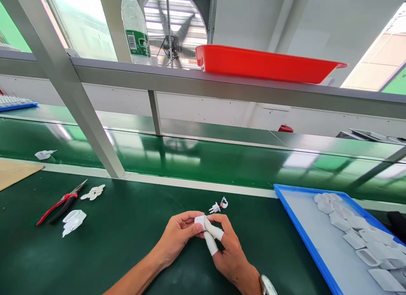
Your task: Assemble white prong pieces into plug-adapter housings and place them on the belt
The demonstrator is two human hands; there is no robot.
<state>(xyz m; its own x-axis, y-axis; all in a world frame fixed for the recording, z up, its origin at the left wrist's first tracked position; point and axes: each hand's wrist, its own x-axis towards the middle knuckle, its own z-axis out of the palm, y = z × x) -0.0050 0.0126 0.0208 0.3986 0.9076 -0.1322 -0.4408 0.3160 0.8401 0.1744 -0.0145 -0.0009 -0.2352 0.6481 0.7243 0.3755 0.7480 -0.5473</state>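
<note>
Both my hands meet low in the middle of the view over the dark green bench. My left hand (179,235) and my right hand (229,252) pinch a small white plastic part (199,221) between their fingertips. Two fingers of my right hand wear white finger cots. Just beyond the fingers a small white plug piece with metal pins (218,206) lies on the bench, apart from my hands.
A blue tray (304,235) with several white housings sits at right. Red-handled pliers (60,204) and loose white parts (73,221) lie at left. A green conveyor belt (203,157) runs behind. Overhead rail carries a red tray (263,64) and a water bottle (136,28).
</note>
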